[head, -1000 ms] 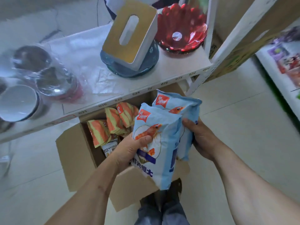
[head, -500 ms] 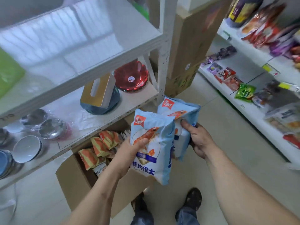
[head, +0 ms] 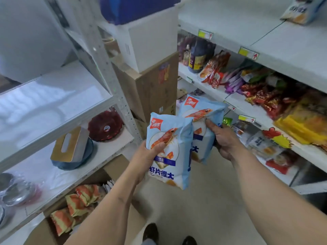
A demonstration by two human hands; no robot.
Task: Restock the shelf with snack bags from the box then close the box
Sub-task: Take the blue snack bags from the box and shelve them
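Pale-blue plastic, slick and air-puffed, is what both hands are trusting: the left hand (head: 144, 156) grips one prawn-cracker bag (head: 169, 152) with the thumb curled across its front and the fingers hidden behind it, and the right hand (head: 223, 138) holds a second prawn-cracker bag (head: 198, 117) by its side edge, thumb on the front. Both bags hang upright in mid-air, overlapping, between the metal rack and the snack shelf (head: 221, 93) on the right, clear of the cardboard box (head: 113, 167), which stands open on the floor under the rack with orange striped snack packs (head: 76, 206) left inside. A one-sided grip on a puffy bag could slip or let it swing (the right-hand bag looks the less secure), dropping it to the floor. The middle shelf looks crowded, so pushing bags in carelessly might knock packets (head: 214, 71) off. The open box also sits near the shoes (head: 150, 230), so a blind step back could catch it.
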